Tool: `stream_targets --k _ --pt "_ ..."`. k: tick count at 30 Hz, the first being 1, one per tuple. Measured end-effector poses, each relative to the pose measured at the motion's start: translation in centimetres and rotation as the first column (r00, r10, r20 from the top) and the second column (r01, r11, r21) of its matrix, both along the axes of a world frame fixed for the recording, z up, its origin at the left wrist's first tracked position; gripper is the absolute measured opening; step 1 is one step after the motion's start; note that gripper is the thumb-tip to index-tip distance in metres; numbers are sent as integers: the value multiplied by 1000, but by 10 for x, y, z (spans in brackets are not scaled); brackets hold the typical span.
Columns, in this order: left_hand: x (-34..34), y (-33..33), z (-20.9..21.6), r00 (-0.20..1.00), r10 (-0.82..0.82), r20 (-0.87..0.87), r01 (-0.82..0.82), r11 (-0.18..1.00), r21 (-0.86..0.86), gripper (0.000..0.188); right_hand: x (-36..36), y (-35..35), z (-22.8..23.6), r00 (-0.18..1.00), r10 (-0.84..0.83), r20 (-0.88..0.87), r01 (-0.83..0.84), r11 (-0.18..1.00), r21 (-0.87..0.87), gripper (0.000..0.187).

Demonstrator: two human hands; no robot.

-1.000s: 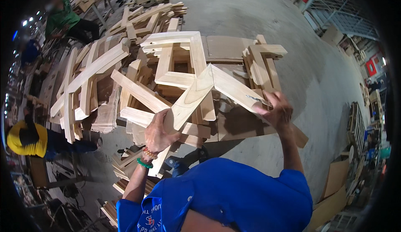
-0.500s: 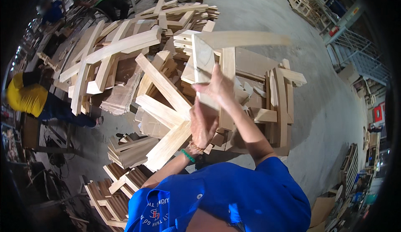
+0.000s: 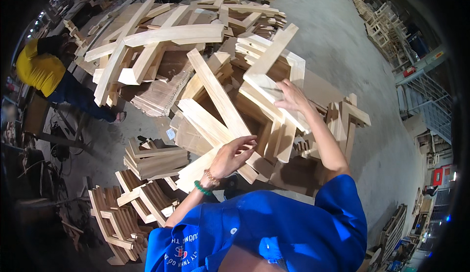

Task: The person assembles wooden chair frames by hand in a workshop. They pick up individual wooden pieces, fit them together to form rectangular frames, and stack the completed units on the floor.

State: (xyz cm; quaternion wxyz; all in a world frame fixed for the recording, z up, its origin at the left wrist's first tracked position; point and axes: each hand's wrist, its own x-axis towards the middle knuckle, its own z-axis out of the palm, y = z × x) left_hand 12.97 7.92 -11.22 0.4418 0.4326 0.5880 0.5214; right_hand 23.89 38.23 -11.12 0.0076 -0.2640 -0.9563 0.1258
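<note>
honestly | right hand (image 3: 293, 96) spread loosely, touching angled wood frame (image 3: 267, 86), no firm grip | frame's atop the pile (image 3: 286, 142), corner looks joined | left hand (image 3: 232, 157) half-curled, seemingly empty | how many left, can't tell

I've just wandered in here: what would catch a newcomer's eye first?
Probably the heap of pale wooden pieces filling the middle, where the person's right hand touches an angled wooden piece. Below it, the left hand is loosely open, with a bright green bracelet on its wrist. A co-worker's yellow shirt also stands out at the far left.
</note>
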Motion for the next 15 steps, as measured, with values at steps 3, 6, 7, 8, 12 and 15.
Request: stream_targets --k 3,6,7,8,12,15 --pt "-26 -27 -13 998 66 22 -66 998 -23 37 3 -12 -2 998 57 -27 -58 997 -41 64" --pt "-59 -44 -15 992 127 -28 -128 991 -44 39 5 -19 10 998 69 4 -69 996 -63 72" --pt "-76 -45 -11 984 150 -94 -153 988 -35 39 18 -14 13 997 76 -16 -76 997 -25 73" --pt "-95 -46 -7 972 173 -160 -179 983 -26 39 27 -11 14 996 84 -37 -83 996 12 75" --pt "-230 -85 -18 163 428 -889 -619 746 246 54 9 -47 35 966 -111 -235 123 992 35 63" --pt "-337 -91 12 -135 430 -893 -744 551 378 74 9 -65 45 905 -311 -290 351 931 98 39"
